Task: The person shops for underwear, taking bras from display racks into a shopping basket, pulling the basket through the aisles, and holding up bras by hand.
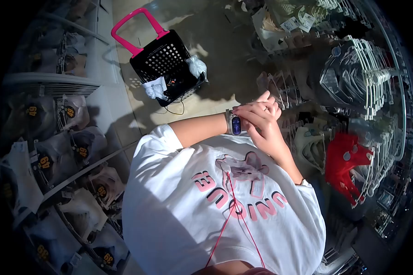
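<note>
My left forearm crosses in front of my chest, with a smartwatch point(236, 125) on the wrist, its dark screen lit, and silvery bracelets point(228, 120) beside it. My right hand point(263, 127) lies over my left hand point(265, 96), fingers stretched toward the watch; the fingertips are at its upper edge. Whether they press on it I cannot make out. My left hand is mostly covered, with only some fingers showing past the right one. I see nothing held in my right hand. Below the hands is a white printed T-shirt point(170, 192) with a thin red cord point(222, 224).
A black shopping basket point(158, 59) with a pink handle point(144, 11) stands on the floor ahead, white bundles at its rim. Bras point(46, 160) with number tags fill the left shelves. Hangers with grey garments point(337, 75) and a red garment point(346, 160) hang at the right.
</note>
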A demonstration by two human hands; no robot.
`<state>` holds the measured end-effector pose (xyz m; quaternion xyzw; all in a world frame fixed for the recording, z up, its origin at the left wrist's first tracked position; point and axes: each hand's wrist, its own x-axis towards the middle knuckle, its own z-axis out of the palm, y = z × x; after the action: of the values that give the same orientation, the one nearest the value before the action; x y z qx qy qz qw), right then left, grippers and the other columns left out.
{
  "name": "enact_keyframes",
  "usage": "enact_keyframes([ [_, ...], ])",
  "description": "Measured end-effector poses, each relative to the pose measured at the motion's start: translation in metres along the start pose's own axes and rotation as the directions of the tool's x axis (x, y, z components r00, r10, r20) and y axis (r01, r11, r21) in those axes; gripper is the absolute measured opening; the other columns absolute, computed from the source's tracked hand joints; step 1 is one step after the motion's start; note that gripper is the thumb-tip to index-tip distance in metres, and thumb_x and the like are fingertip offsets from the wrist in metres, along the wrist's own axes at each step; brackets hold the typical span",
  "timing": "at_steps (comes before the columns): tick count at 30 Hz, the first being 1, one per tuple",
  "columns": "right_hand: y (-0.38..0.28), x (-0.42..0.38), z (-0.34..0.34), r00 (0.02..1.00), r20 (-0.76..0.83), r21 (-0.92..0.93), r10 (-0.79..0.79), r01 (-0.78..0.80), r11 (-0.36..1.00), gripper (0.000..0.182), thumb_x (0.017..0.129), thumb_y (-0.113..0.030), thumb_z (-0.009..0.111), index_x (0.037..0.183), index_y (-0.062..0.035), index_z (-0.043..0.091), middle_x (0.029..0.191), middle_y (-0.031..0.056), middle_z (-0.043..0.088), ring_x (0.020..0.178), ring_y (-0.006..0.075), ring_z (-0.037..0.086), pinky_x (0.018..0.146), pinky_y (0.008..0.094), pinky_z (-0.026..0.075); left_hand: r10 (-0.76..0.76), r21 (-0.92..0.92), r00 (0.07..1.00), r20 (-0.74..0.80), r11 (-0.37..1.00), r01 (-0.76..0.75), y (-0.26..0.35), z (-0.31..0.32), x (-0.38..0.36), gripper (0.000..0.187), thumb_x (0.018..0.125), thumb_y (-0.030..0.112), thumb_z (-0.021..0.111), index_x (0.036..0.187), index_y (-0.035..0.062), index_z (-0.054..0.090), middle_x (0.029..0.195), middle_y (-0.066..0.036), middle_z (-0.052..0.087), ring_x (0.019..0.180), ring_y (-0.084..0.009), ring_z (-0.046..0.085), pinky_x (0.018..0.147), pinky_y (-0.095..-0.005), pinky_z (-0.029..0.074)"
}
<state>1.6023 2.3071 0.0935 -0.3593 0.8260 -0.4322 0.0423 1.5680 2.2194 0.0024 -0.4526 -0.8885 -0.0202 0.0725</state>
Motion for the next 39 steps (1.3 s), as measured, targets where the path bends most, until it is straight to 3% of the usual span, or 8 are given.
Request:
enact_keyframes([
  [10,0.089,0.027,-0.018,0.993,0.111,0.178,-0.044,0.024,0.984,0.007,0.076,-0.002,0.061,0.080,0.0009,0.066,0.075,0.0102,0.060,0.073,0.0245,0.056,0.069,0.0320,0.043,-0.341,-0.276,0.939,-0.040,0.907,0.318,0.001,0.054,0.027,0.016,0.082,0.021,0.050,0.092,0.0086,0.050,0.084,-0.005,0.050,0.086,-0.0161,0.049,0.081,-0.0373,0.035],
  [20,0.132,0.076,0.041,0.795,0.606,0.379,-0.031,-0.254,0.890,0.020,0.086,-0.018,0.061,0.090,-0.0007,0.068,0.077,0.0185,0.065,0.070,0.0327,0.063,0.064,0.0351,0.048,-0.673,-0.599,0.740,-0.019,0.600,0.530,-0.017,0.100,-0.021,0.022,0.084,0.020,0.049,0.101,0.0070,0.054,0.090,-0.008,0.057,0.088,-0.0173,0.056,0.078,-0.0398,0.042],
  [25,0.138,0.129,0.094,0.744,0.647,0.413,-0.169,-0.155,0.898,0.020,0.088,-0.018,0.059,0.091,-0.0006,0.068,0.084,0.0178,0.065,0.077,0.0309,0.063,0.071,0.0354,0.049,-0.805,-0.775,0.592,-0.042,0.400,0.489,-0.061,0.120,-0.070,0.026,0.085,0.019,0.048,0.105,0.0061,0.057,0.093,-0.009,0.061,0.089,-0.0179,0.059,0.077,-0.0411,0.045],
  [28,0.141,0.168,0.122,0.735,0.656,0.357,-0.171,-0.102,0.929,0.022,0.088,-0.017,0.057,0.103,-0.0037,0.064,0.096,0.0176,0.064,0.087,0.0322,0.062,0.077,0.0365,0.048,-0.900,-0.973,0.430,-0.069,0.156,0.171,-0.092,0.133,-0.120,0.028,0.086,0.019,0.048,0.108,0.0056,0.058,0.094,-0.010,0.063,0.090,-0.0183,0.061,0.076,-0.0418,0.047],
  [29,0.142,0.181,0.131,0.743,0.648,0.332,-0.168,-0.076,0.940,0.023,0.088,-0.017,0.057,0.106,-0.0045,0.063,0.098,0.0176,0.064,0.089,0.0328,0.062,0.078,0.0369,0.048,-0.907,-0.958,0.421,0.003,0.119,0.263,-0.102,0.139,-0.138,0.028,0.086,0.019,0.048,0.109,0.0055,0.058,0.095,-0.010,0.063,0.090,-0.0184,0.061,0.076,-0.0421,0.047],
  [31,0.150,0.211,0.147,0.746,0.664,0.180,-0.054,-0.089,0.980,0.030,0.089,-0.025,0.057,0.109,-0.0038,0.062,0.103,0.0192,0.063,0.095,0.0368,0.060,0.084,0.0419,0.047,-0.790,-0.299,0.390,0.474,0.272,0.915,-0.128,0.159,-0.173,0.023,0.085,0.015,0.050,0.100,0.0077,0.064,0.086,-0.012,0.066,0.084,-0.0240,0.065,0.074,-0.0418,0.049],
  [37,0.161,0.313,0.177,0.706,0.689,-0.282,0.160,0.058,0.958,0.031,0.088,-0.022,0.058,0.112,-0.0032,0.060,0.114,0.0189,0.060,0.103,0.0379,0.057,0.087,0.0420,0.046,-0.807,-0.086,-0.007,0.590,-0.071,0.994,-0.171,0.228,-0.295,0.026,0.086,0.030,0.054,0.089,0.0055,0.063,0.092,-0.017,0.066,0.083,-0.0311,0.066,0.066,-0.0480,0.050],
  [39,0.188,0.343,0.198,0.720,0.691,-0.170,0.064,0.075,0.983,0.036,0.088,-0.021,0.060,0.117,0.0004,0.056,0.115,0.0207,0.059,0.107,0.0344,0.057,0.091,0.0392,0.044,-0.766,-0.140,-0.058,0.640,-0.190,0.972,-0.174,0.248,-0.331,0.029,0.087,0.033,0.052,0.093,0.0056,0.062,0.091,-0.017,0.066,0.085,-0.0321,0.066,0.067,-0.0480,0.050],
])
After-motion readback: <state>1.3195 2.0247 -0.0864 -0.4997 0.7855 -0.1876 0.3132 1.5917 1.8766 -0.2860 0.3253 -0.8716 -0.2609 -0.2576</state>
